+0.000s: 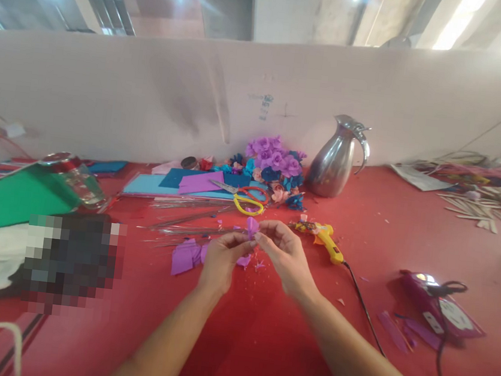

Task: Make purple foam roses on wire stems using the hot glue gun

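Both my hands meet over the middle of the red table, fingers pinched round a small purple paper flower (252, 227). My left hand (223, 258) grips its lower part from the left. From the right, the fingertips of my right hand (285, 255) press on its side. Cut purple paper pieces (184, 258) lie just left of my left hand. Behind my hands rest thin wires (185, 205) and scissors (247, 198) with yellow and red handles. A yellow hot glue gun (326, 240) lies to the right of my right hand.
Finished paper flowers (276, 161) are heaped by the wall, beside a metal jug (338, 156). A glass jar (75, 179) lies tilted on green sheets (17, 204) at left. At right are a purple power strip (440, 306) with cords and a pile of sticks (488, 206).
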`<act>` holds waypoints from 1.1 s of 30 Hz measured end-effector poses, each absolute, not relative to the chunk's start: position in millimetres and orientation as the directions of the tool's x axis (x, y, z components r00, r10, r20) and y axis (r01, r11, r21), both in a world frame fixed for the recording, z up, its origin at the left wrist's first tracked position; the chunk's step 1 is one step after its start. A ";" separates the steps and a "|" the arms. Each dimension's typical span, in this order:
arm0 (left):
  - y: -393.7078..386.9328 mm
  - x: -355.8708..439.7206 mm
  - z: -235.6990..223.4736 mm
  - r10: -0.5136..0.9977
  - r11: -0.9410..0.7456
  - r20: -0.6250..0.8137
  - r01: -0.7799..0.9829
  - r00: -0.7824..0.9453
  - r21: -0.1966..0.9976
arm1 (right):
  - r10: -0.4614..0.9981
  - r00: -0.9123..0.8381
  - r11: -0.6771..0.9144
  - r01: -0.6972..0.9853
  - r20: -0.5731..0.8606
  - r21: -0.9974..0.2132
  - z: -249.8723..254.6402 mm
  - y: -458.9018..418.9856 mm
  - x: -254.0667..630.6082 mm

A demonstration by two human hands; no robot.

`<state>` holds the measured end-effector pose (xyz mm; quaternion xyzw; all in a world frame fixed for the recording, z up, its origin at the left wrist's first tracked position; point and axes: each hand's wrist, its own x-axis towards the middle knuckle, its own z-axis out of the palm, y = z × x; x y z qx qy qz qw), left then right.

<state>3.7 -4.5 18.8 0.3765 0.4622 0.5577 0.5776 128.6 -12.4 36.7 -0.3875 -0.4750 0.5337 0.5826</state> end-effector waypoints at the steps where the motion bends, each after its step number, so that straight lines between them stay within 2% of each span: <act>1: -5.0 4.3 18.9 0.993 0.087 -0.105 -0.276 -0.050 0.957 | 0.990 -0.022 0.133 -0.248 0.142 -0.960 36.7 -12.4 128.6; 5: -6.9 6.7 17.5 0.994 0.089 -0.100 -0.218 -0.041 0.972 | 0.988 0.000 0.154 -0.209 0.157 -0.966 34.0 -9.6 129.5; 14: -4.3 3.9 15.8 0.990 0.108 -0.126 -0.219 -0.068 0.970 | 0.987 0.039 0.162 -0.093 0.159 -0.982 31.1 -6.1 132.8; 22: -3.8 1.8 18.0 0.991 0.121 -0.128 -0.167 -0.031 0.978 | 0.989 0.054 0.140 -0.105 0.135 -0.985 34.6 -5.9 133.0; 28: -2.4 0.6 21.7 0.989 0.117 -0.130 -0.167 -0.071 0.979 | 0.989 0.060 0.140 -0.046 0.137 -0.989 32.5 -4.1 133.9; 30: -1.5 -0.1 21.1 0.988 0.112 -0.126 -0.153 -0.090 0.982 | 0.972 0.118 0.202 0.026 0.204 -0.979 32.4 -4.7 134.6; 33: -0.9 -0.4 19.5 0.987 0.099 -0.114 -0.123 -0.114 0.987 | 0.878 0.205 0.380 0.248 0.432 -0.891 34.4 -7.6 135.6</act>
